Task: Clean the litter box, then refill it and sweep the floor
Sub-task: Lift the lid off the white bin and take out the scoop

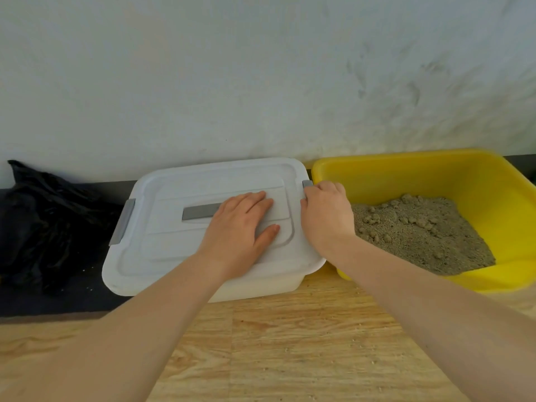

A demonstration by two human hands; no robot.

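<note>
On the pale wooden floor (290,343) stands a white lidded plastic storage box (179,250). The left hand (240,224) lies flat and spread on its lid; the right hand (324,216) curls over the grey right-side latch (307,183), seemingly working it. Just beside stands the yellow plastic litter box (435,172), its clumped litter (420,230) apparently unscooped. Next, likely the left latch (123,221).

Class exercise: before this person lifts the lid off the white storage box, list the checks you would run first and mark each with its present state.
1. Right hand on right latch: ok, fingers curled over it.
2. Right latch released: cannot tell.
3. Left latch released: not ok, looks down, untouched.
4. Left hand steadying lid: ok, flat on top.
5. Yellow litter box within reach: ok, beside it.
</note>
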